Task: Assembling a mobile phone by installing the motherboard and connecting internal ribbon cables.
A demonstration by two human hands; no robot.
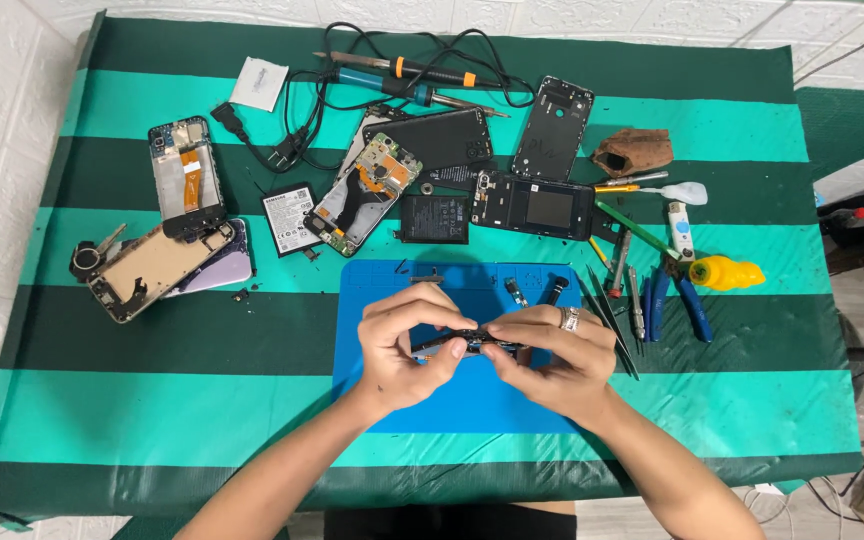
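Black phone part [467, 342] pinched between left hand [402, 350] and right hand [552, 355] fingertips.

Striped green table [152, 400]; blue mat [472, 400] centre-front, opened phones [187, 225] left of mat, pliers [677, 300] right, soldering iron [402, 85] behind.

Single head view, high above the near edge, facing steeply down and away. Whole striped table [152, 400] in frame, left to right; white wall far, floor at right.
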